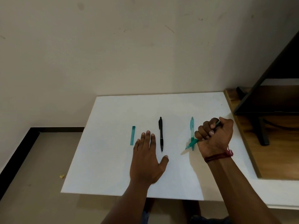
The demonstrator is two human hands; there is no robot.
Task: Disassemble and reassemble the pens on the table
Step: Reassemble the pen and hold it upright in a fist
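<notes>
On the white table [113, 167] lie a teal pen cap [132, 135] at the left, a black pen [161, 135] in the middle and a light teal pen [192, 126] at the right. My left hand [148, 160] rests flat on the table between the cap and the black pen, fingers straight. My right hand [215, 135] grips a green pen [191, 144] in a fist. Its tip points down-left and crosses the light teal pen; its back end sticks out above the knuckles.
A wooden shelf unit [275, 143] with a black frame stands against the table's right side. A cream wall rises behind the table. At the left is the floor, with a small yellow scrap [62, 176] on it.
</notes>
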